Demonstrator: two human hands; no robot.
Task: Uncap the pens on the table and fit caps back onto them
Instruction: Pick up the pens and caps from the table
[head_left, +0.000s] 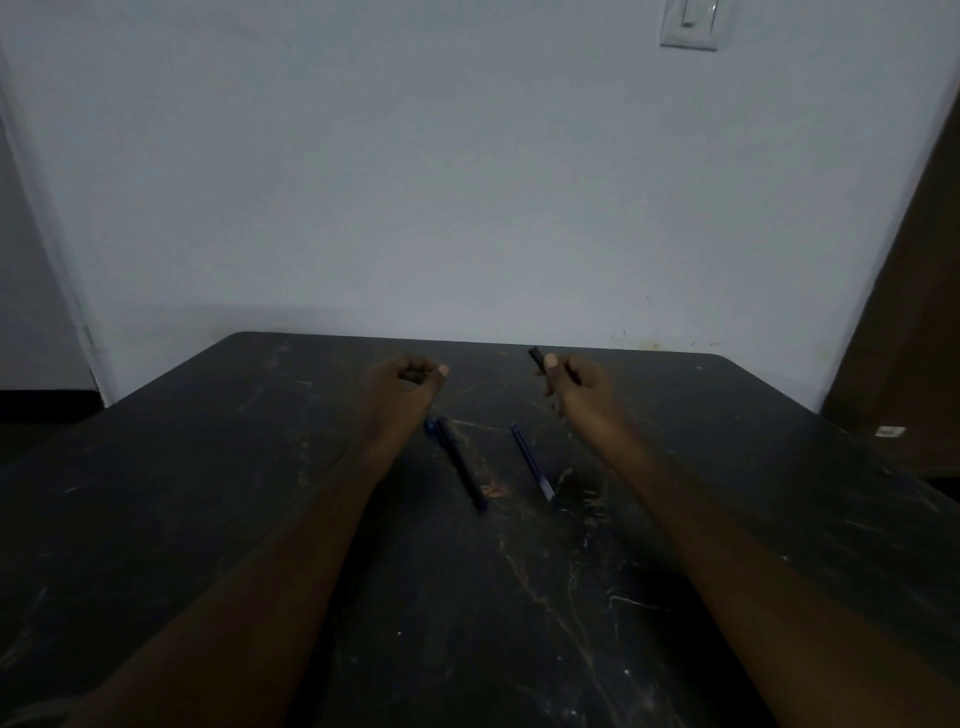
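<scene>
Right hand clamps a light, stiff black pen; left hand curled closed, contents unclear; grip barrels mid-length, caps slippery

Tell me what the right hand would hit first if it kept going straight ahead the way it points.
Probably nothing on the table: the right hand points toward the far edge, then the wall. Depth is unclear.

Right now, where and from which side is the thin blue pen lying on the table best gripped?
Pinch the thin blue pen mid-barrel, coming from above with fingers across its width. It lies flat on the table, clear space either side, apart from the dark pen.
</scene>
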